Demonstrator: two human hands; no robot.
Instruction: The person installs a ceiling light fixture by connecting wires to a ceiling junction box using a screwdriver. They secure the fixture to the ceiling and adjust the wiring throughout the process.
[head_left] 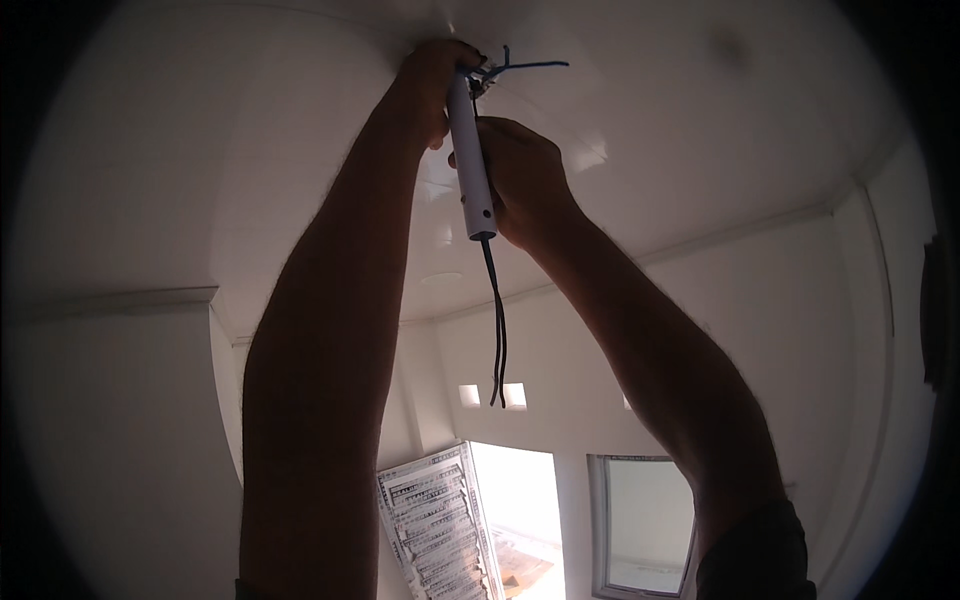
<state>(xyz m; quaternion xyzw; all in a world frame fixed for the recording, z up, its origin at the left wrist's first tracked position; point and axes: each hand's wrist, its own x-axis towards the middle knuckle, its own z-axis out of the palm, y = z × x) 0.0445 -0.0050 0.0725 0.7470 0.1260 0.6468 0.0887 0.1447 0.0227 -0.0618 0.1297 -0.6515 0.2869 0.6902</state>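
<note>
Both my arms reach up to the ceiling. My left hand [435, 85] is closed at the top end of a white metal pipe [470, 175], its fingertips beside a small metal fitting [484, 78] at the ceiling; some fingers are hidden. Lower down, my right hand [525, 175] wraps round the pipe from the right, with a fingertip showing on its left side. The pipe hangs nearly upright, slightly tilted, with a hole near its lower end. Two dark wires [497, 320] dangle from that end. Blue wires [530, 66] stick out beside the fitting.
A glossy white ceiling [300, 130] spreads around my hands. Below are pale walls [740, 310], small square openings [514, 396], a bright doorway [520, 490], a door panel in printed wrapping [435, 520] and a framed window [640, 520]. A wall section [110, 400] juts in at left.
</note>
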